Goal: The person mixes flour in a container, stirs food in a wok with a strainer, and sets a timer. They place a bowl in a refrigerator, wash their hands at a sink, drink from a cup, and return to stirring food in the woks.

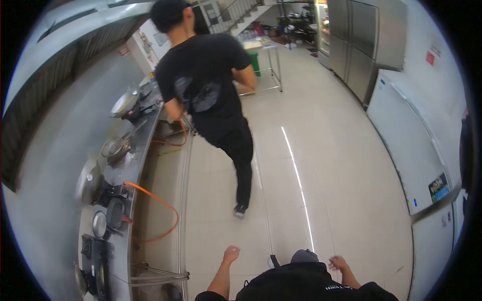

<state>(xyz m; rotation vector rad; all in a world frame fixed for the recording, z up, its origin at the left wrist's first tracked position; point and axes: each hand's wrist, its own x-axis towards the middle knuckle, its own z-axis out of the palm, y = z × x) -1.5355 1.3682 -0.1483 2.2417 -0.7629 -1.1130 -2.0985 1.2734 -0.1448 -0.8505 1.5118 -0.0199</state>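
My left hand [231, 254] hangs in the air over the tiled floor, its fingers curled into a loose fist with nothing visible in them. To the right of my body, my right hand [338, 263] is also raised above the floor. Its fingers are loosely bent and partly apart, and it holds nothing I can see. Neither hand touches an object. Nearest to my left hand is the steel counter [143, 168] along the left wall, some way off. On it are a grey pan [116, 213] and a small metal pot [99, 223].
A person in black [211, 90] walks ahead, back towards me. An orange hose [165, 203] loops off the counter near a wok [89, 183]. At right stand a white chest freezer [409, 143] and steel fridges [351, 45]. A metal table [268, 45] is farther back.
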